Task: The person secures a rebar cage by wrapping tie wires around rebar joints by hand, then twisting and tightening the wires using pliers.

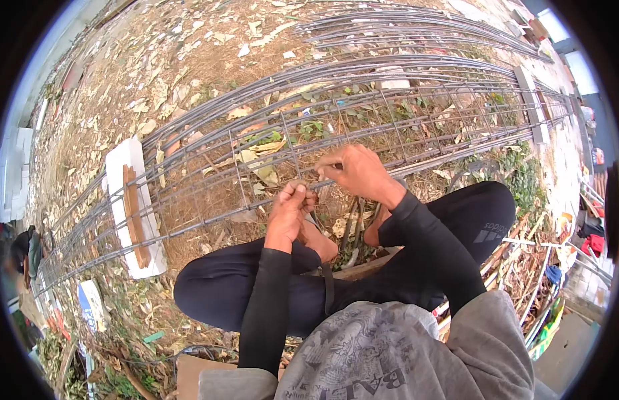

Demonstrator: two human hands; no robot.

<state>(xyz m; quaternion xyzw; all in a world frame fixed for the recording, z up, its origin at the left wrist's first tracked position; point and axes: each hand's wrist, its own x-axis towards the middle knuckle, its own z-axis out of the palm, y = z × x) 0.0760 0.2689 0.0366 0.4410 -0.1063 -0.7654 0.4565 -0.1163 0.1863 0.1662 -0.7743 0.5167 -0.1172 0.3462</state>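
Long steel reinforcing bars (pixel 223 218) with thin cross bars form a cage that runs from left to right in front of my crossed legs. At its nearest bar, my left hand (pixel 288 212) is closed, thumb against curled fingers. Just to the right and slightly higher, my right hand (pixel 360 175) is bent over the same bar with its fingers drawn together. Whatever either hand pinches is too small or hidden to make out. The two hands are close but apart.
A white block (pixel 149 243) with a wooden piece (pixel 133 213) supports the cage at left; another pale block (pixel 533 100) is under it at right. More bars (pixel 416 23) lie beyond. Dry leaves and scraps litter the ground. Pipes and debris (pixel 556 267) are at right.
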